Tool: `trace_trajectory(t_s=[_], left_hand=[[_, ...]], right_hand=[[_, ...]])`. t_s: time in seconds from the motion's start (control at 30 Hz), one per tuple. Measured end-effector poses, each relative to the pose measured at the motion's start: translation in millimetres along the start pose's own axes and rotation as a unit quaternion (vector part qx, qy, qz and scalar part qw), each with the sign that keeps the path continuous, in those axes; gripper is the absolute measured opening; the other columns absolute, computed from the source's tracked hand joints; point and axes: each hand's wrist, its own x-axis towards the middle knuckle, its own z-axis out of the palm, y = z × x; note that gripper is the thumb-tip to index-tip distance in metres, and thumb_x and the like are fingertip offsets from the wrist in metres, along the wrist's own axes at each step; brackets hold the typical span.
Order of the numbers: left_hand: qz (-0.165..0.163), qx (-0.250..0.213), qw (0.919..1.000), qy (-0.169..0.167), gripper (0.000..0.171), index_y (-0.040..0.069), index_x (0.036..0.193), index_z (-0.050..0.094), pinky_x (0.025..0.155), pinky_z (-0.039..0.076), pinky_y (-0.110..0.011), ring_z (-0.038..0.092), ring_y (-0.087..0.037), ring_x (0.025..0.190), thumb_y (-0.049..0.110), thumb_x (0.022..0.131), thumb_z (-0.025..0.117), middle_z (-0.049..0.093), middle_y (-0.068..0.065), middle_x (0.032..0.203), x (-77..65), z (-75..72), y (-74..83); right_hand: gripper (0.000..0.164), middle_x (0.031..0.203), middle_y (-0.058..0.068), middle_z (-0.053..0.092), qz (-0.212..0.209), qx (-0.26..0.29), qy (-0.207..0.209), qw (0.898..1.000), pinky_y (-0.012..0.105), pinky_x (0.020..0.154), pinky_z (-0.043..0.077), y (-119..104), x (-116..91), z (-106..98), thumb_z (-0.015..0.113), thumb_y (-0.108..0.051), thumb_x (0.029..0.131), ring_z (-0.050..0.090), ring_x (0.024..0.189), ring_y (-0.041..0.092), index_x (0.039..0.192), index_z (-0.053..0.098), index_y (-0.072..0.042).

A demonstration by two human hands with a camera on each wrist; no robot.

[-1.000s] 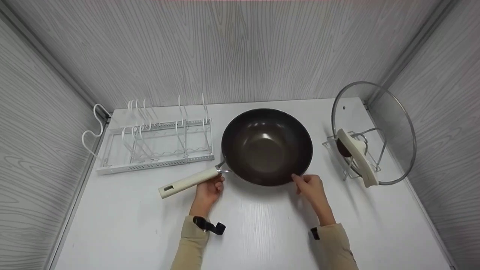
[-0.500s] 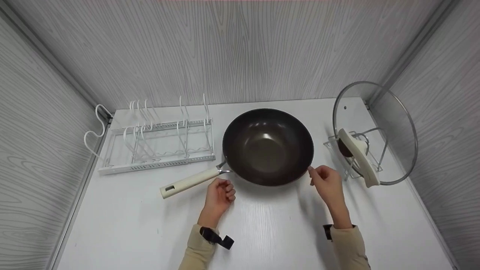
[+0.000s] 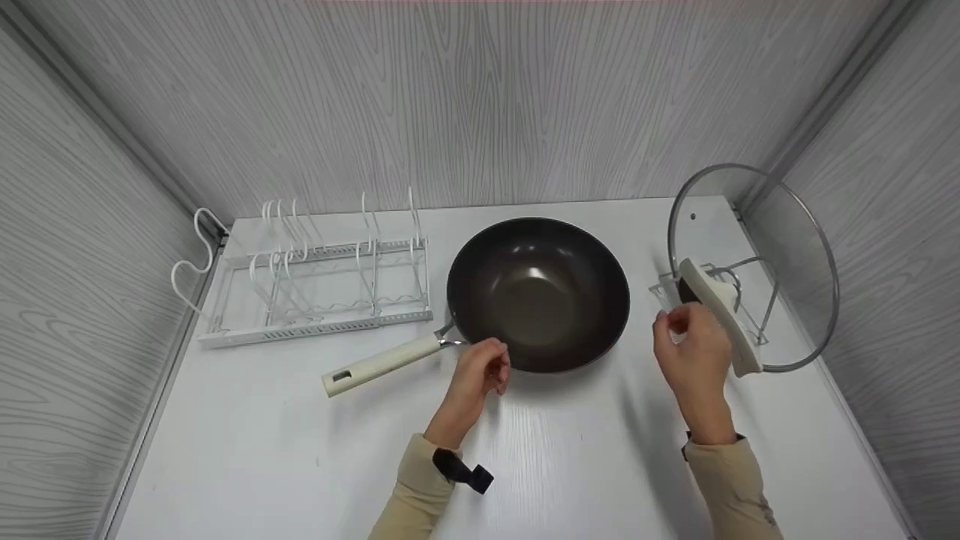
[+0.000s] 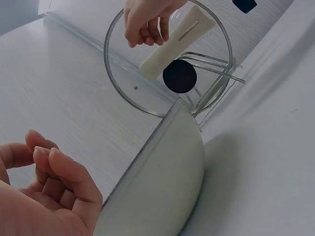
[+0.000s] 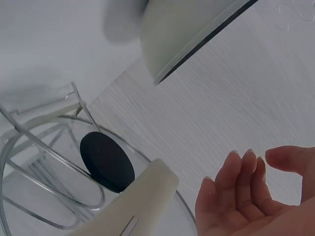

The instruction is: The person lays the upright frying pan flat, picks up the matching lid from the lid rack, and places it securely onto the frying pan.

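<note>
A dark-lined wok (image 3: 534, 300) with a cream handle (image 3: 382, 365) sits mid-table, its pale outside showing in the left wrist view. In front of its near rim my left hand (image 3: 474, 379) hovers with loosely bent fingers, holding nothing; whether it touches the rim cannot be told. Right of the wok, my right hand (image 3: 694, 352) is raised beside the cream handle of the glass lid (image 3: 787, 225). Its thumb and fingers are bent with a gap between them in the right wrist view (image 5: 246, 191). The lid leans upright in a wire stand (image 3: 766, 300).
A white wire rack (image 3: 315, 330) with upright prongs stands at the back left of the white table (image 3: 300, 465). Grey wood-grain panels (image 3: 480, 105) enclose the back and both sides.
My right hand has left the wok's rim and moved right to the lid's handle. The left hand has come away from the wok's handle and shifted right along the near rim.
</note>
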Motion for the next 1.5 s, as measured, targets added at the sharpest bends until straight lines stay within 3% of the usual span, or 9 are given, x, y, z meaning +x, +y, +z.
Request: trace_trajectory(t_s=[0.3, 0.43, 0.57, 0.83, 0.97, 1.07, 1.2, 1.33, 1.5], left_hand=[[0.092, 0.093, 0.9912, -0.016, 0.025, 0.005, 0.075, 0.058, 0.045, 0.040, -0.025, 0.044, -0.013, 0.049, 0.015, 0.098, 0.056, 0.053, -0.002, 0.059, 18.4, 44.5, 21.3], [0.127, 0.113, 0.9853, -0.018, 0.023, 0.003, 0.076, 0.057, 0.046, 0.041, -0.024, 0.045, -0.014, 0.049, 0.010, 0.098, 0.056, 0.053, -0.003, 0.059, 29.1, 67.4, 23.9], [0.137, 0.130, 0.9818, -0.019, 0.021, 0.004, 0.078, 0.057, 0.048, 0.040, -0.023, 0.047, -0.014, 0.051, 0.009, 0.098, 0.057, 0.054, -0.002, 0.061, 42.0, 90.9, 19.0], [0.158, 0.161, 0.9727, -0.054, 0.006, 0.000, 0.089, 0.060, 0.053, 0.045, -0.020, 0.053, -0.009, 0.056, 0.003, 0.094, 0.060, 0.059, 0.001, 0.070, 63.9, 133.2, -13.8], [0.161, 0.198, 0.9627, -0.092, 0.005, 0.000, 0.095, 0.062, 0.055, 0.048, -0.019, 0.055, -0.005, 0.059, 0.004, 0.094, 0.059, 0.061, 0.005, 0.074, 70.7, 151.4, -33.4], [0.159, 0.220, 0.9579, -0.093, 0.006, 0.002, 0.098, 0.063, 0.058, 0.050, -0.018, 0.056, -0.002, 0.063, 0.004, 0.093, 0.061, 0.062, 0.006, 0.078, 78.3, 165.2, -49.3], [0.142, 0.250, 0.9544, -0.081, 0.012, 0.002, 0.104, 0.064, 0.068, 0.051, -0.016, 0.058, 0.000, 0.075, 0.003, 0.093, 0.061, 0.064, 0.004, 0.088, 89.7, 180.7, -72.1], [0.114, 0.281, 0.9483, -0.094, 0.023, 0.002, 0.117, 0.063, 0.084, 0.049, -0.017, 0.060, -0.001, 0.094, 0.007, 0.095, 0.059, 0.067, -0.001, 0.106, 99.6, 192.6, -94.0], [0.081, 0.307, 0.9403, -0.122, 0.037, 0.006, 0.134, 0.056, 0.100, 0.043, -0.024, 0.054, -0.007, 0.119, 0.013, 0.097, 0.057, 0.060, -0.002, 0.132, 105.5, 200.1, -112.0]], right_hand=[[0.015, 0.091, 0.025, 0.060, -0.006, -0.049, 0.011, 0.999, 0.052, 0.071, 0.042, 19.8, 19.6, -23.1, 0.068, -0.004, 0.085, 0.056, 0.086, 0.043, 0.092, 0.059, 0.006], [0.021, 0.096, 0.028, 0.059, 0.009, -0.067, -0.002, 0.998, 0.056, 0.075, 0.044, 30.6, 23.0, -27.6, 0.068, -0.003, 0.083, 0.056, 0.090, 0.045, 0.098, 0.059, 0.008], [0.026, 0.099, 0.030, 0.058, 0.024, -0.083, -0.023, 0.996, 0.059, 0.075, 0.047, 39.6, 24.2, -28.3, 0.069, -0.004, 0.083, 0.056, 0.092, 0.047, 0.102, 0.058, 0.010], [0.030, 0.105, 0.030, 0.055, 0.068, -0.092, -0.060, 0.992, 0.063, 0.069, 0.050, 43.3, 26.6, -29.0, 0.064, -0.006, 0.086, 0.060, 0.090, 0.049, 0.109, 0.057, 0.013], [0.027, 0.103, 0.029, 0.056, 0.071, -0.091, -0.059, 0.992, 0.062, 0.063, 0.050, 42.4, 27.4, -29.4, 0.062, -0.006, 0.086, 0.062, 0.082, 0.051, 0.104, 0.059, 0.013], [0.027, 0.101, 0.029, 0.057, 0.072, -0.092, -0.054, 0.992, 0.062, 0.064, 0.049, 42.4, 27.1, -30.4, 0.063, -0.007, 0.086, 0.061, 0.080, 0.052, 0.102, 0.060, 0.014], [0.029, 0.096, 0.031, 0.060, 0.083, -0.101, -0.059, 0.990, 0.064, 0.066, 0.047, 44.1, 25.8, -33.1, 0.064, -0.010, 0.086, 0.060, 0.078, 0.053, 0.101, 0.063, 0.015], [0.031, 0.090, 0.034, 0.064, 0.103, -0.118, -0.076, 0.985, 0.066, 0.062, 0.045, 47.4, 26.3, -36.5, 0.064, -0.013, 0.086, 0.060, 0.075, 0.055, 0.098, 0.066, 0.015], [0.035, 0.083, 0.033, 0.065, 0.145, -0.129, -0.147, 0.970, 0.060, 0.051, 0.044, 53.2, 30.0, -39.6, 0.062, -0.023, 0.089, 0.060, 0.066, 0.051, 0.094, 0.066, 0.012]])
